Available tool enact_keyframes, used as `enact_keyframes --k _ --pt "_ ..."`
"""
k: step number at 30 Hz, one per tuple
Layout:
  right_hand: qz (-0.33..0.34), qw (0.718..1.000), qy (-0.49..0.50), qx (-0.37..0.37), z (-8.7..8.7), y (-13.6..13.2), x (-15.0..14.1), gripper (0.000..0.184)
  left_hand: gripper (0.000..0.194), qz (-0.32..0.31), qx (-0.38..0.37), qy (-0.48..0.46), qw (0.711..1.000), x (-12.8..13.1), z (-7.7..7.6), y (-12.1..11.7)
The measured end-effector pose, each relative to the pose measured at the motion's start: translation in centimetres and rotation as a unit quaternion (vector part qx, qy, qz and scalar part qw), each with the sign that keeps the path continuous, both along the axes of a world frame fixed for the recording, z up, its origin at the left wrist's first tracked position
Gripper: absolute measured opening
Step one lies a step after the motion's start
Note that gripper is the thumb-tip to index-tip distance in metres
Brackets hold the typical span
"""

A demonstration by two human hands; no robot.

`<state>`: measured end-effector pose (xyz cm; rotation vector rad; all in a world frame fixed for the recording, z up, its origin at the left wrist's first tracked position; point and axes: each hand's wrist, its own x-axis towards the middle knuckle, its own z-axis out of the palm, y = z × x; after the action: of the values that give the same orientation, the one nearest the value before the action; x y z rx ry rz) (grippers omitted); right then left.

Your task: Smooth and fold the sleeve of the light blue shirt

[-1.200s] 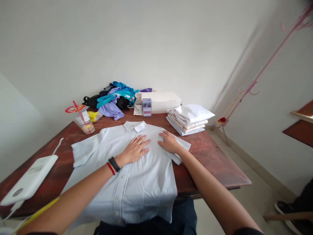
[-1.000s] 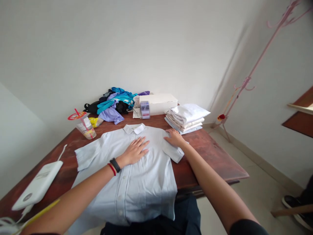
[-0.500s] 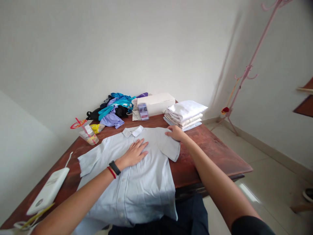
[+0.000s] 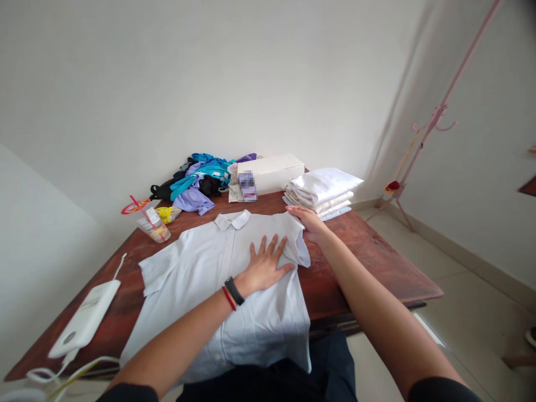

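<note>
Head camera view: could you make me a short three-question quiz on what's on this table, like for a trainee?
1. True or false: the left hand lies flat on the pale blue shirt.
2. What does the right hand touch? A) the drink cup B) the shirt's sleeve C) the white box
3. What lies beyond the right hand, on the table?

Key: 1. True. 2. B, at the shoulder end of the sleeve. 3. A stack of folded white clothes.

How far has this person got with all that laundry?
Done: a stack of folded white shirts sits at the table's far right. In hand: a pale blue shirt lies flat, left hand pressing it, right hand at its right shoulder, no fold made yet. Left: the heap of coloured clothes behind looks unfolded.
</note>
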<state>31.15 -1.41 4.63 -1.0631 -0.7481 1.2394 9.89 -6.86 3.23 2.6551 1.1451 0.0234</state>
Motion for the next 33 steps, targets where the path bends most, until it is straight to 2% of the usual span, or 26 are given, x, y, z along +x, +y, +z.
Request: enact_keyframes --k 3,5,10,12,15,20,24,30,31,33 --pt "0.004 1.000 0.023 0.002 0.2 -0.2 -0.3 0.026 0.075 0.032 0.051 -0.077 0.995 0.2 -1.5 0.0" --pt "0.006 0.999 0.033 0.005 0.3 -0.3 -0.5 0.027 0.063 0.024 0.070 -0.146 0.987 0.3 -2.1 0.3" --pt "0.018 0.999 0.051 0.004 0.6 -1.0 -0.9 0.033 0.032 -0.108 0.055 -0.333 0.935 0.3 -2.0 0.9" --pt "0.028 0.999 0.043 0.009 0.9 -1.4 -1.0 0.035 0.021 -0.131 0.039 -0.363 0.922 0.3 -1.7 0.7" --pt "0.046 0.998 0.030 0.008 1.3 -2.0 -1.4 0.034 0.007 -0.162 0.015 -0.350 0.923 0.1 -1.1 0.3" --pt "0.061 0.998 0.019 0.001 1.0 -2.2 -2.0 0.028 0.019 -0.227 0.009 -0.318 0.921 -0.2 -0.5 -0.1" --pt "0.061 0.998 0.020 -0.003 0.3 -1.8 -2.3 0.023 0.031 -0.272 0.021 -0.280 0.920 -0.5 -0.7 -0.1" --pt "0.046 0.999 0.000 -0.005 -0.4 -1.3 -2.5 0.024 0.075 -0.273 0.047 -0.147 0.950 -1.2 -1.4 -0.8" --pt "0.047 0.999 -0.003 -0.004 -0.4 -1.3 -2.7 0.024 0.076 -0.273 0.044 -0.145 0.950 -1.3 -1.3 -0.9" --pt "0.053 0.999 -0.006 -0.002 -0.6 -1.3 -3.0 0.026 0.065 -0.285 0.027 -0.171 0.943 -1.4 -1.1 -1.1"
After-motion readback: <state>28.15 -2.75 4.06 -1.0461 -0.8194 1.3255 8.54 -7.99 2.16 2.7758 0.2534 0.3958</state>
